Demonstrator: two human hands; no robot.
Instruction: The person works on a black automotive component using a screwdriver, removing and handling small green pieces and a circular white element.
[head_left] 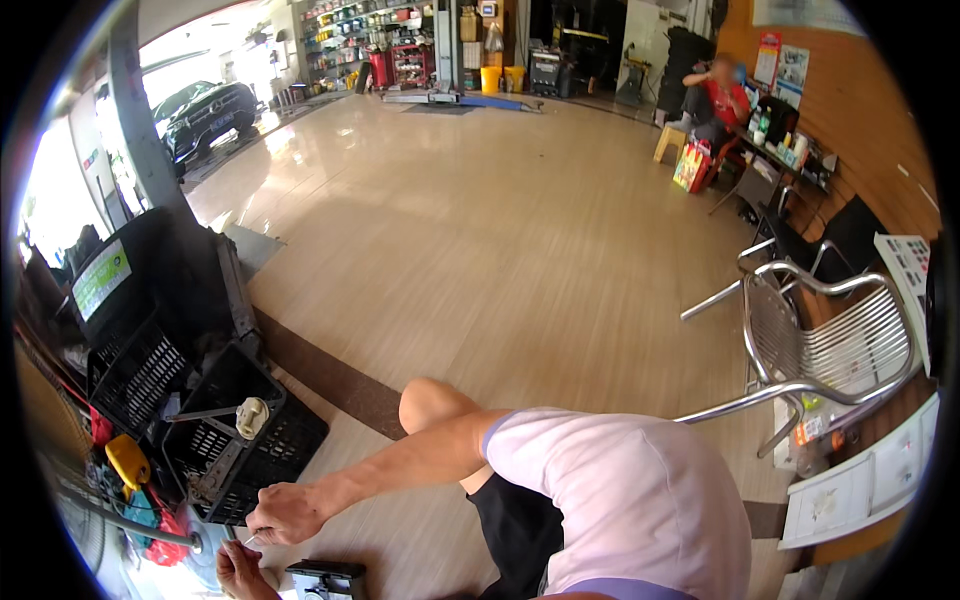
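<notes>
My right arm reaches across to the lower left, and my right hand point(286, 512) is closed, its fingertips pinched together. Just below it, my left hand point(242, 572) is also pinched closed. A short, thin whitish piece point(251, 541) runs between the fingertips of both hands; its kind is too small to make out. Close to the hands on the right lies a black case point(327, 578) with a lighter part inside, cut off by the lower edge. Just beyond the hands stands a black plastic crate point(285, 440) with metal bars and a cream-coloured round part on it.
A yellow container point(128, 462) and a red plastic bag point(168, 540) lie left of the hands. Metal chairs point(830, 340) line the right wall. A seated person point(725, 100) is at the far right. A blue lift arm point(500, 103), shelves point(370, 40) and a dark car point(205, 120) are farther back.
</notes>
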